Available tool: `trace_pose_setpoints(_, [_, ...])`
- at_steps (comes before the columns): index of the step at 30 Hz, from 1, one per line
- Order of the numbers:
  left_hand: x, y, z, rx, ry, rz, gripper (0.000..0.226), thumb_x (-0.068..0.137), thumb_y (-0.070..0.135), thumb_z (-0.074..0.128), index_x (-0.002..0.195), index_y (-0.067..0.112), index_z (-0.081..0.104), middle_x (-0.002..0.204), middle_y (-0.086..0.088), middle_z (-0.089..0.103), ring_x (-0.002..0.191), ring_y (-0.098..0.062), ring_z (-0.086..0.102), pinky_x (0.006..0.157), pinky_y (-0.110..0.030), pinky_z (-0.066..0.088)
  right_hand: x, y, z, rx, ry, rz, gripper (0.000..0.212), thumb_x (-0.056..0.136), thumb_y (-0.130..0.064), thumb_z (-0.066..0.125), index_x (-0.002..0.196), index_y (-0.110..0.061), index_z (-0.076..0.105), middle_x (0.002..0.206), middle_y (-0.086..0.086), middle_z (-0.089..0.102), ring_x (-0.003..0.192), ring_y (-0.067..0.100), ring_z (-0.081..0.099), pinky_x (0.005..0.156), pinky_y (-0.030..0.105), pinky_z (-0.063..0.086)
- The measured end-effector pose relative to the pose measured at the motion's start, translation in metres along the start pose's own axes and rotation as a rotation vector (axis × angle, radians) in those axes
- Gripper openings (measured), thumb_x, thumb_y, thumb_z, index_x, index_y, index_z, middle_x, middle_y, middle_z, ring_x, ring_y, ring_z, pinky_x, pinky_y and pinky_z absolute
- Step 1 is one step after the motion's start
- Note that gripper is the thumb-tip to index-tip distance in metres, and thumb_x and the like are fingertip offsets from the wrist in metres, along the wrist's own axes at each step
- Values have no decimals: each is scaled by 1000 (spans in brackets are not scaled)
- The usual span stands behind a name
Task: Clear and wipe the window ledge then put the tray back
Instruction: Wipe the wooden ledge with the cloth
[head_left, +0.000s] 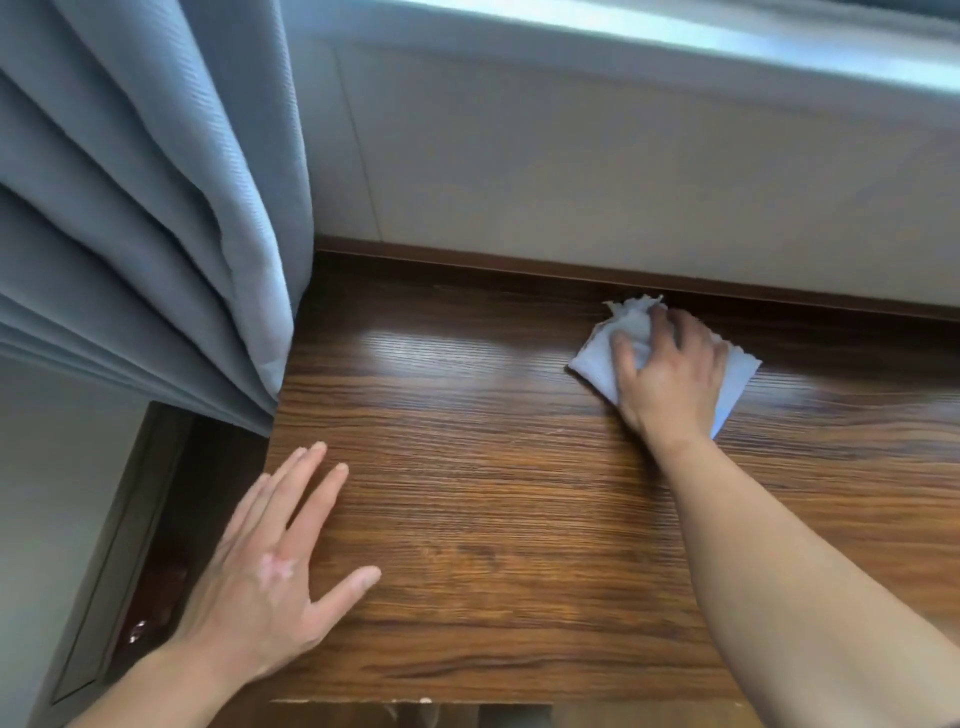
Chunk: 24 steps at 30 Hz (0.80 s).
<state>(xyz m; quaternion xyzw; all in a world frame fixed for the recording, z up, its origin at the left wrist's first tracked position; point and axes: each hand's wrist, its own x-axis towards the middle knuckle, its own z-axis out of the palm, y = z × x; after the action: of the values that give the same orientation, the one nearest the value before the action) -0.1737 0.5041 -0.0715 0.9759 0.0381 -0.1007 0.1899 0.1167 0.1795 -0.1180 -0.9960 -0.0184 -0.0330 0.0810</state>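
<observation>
Wiping: right hand (670, 364), fingers (670, 325) seemingly spread, presses cloth (597, 366); left hand (260, 582) flat on ledge (493, 493). Next: sweep toward left hand.

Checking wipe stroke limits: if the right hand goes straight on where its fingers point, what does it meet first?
Likely the dark wood trim at the back of the ledge, just past the cloth under the right hand; the cream wall panel rises behind it. Gap looks small, depth unclear.
</observation>
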Motion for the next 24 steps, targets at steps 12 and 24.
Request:
trace_pose_setpoints(12, [-54,-27,28,10,25,-37,96,81,74,55,157,18,37,170,-2,19,156,-23,19,119,-54,22,-196,-129,-3,-84,-291,-617,70,102,-59,34,161,-22,29,169,14,22,158,35,12,122,63,16])
trace_pose_setpoints(24, [-52,-31,39,-47,86,-45,95,81,77,56,159,28,31,170,3,20,157,-19,17,118,-55,21,-43,-121,5,-142,-233,-396,89,95,-74,18,161,-15,23,169,10,21,155,29,18,125,54,14])
